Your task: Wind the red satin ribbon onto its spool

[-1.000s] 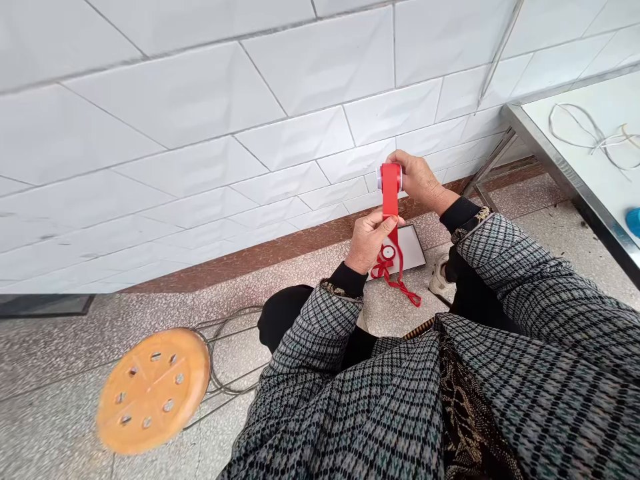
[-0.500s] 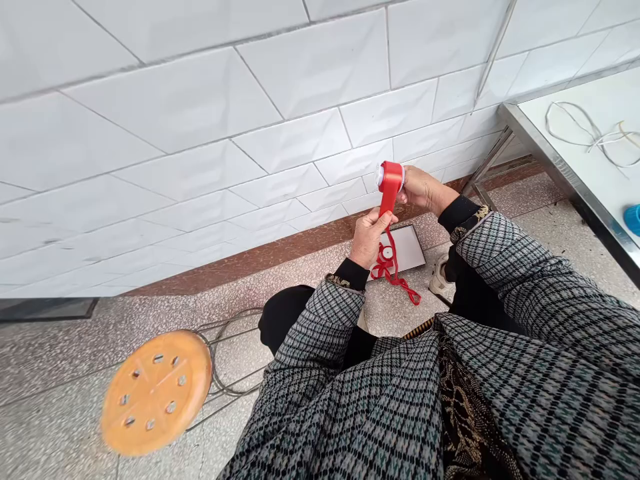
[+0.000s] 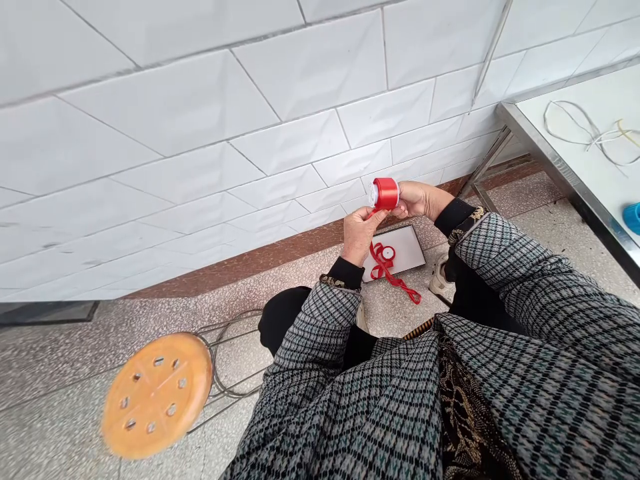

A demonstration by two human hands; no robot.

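Note:
A white spool wound with red ribbon (image 3: 386, 193) is held up in front of the tiled wall. My right hand (image 3: 419, 199) grips the spool at its right end. Just below the spool, my left hand (image 3: 359, 233) pinches the red ribbon between thumb and fingers. Beneath my hands, a shallow box with a white inside (image 3: 406, 247) lies on the floor. In it is a second, smaller red spool (image 3: 387, 253) with a white centre. Loose red ribbon (image 3: 400, 285) trails over the box's edge onto the floor.
An orange round stool (image 3: 157, 393) with holes in its seat stands at lower left. At right is a metal-edged table (image 3: 560, 160) bearing a white cable (image 3: 575, 127) and a blue object (image 3: 633, 218). White tiles (image 3: 310, 73) cover the wall ahead.
The spool has come down a little and turned. My left hand has risen close beneath it, and the stretch of ribbon between them has shortened. My right hand still holds the spool.

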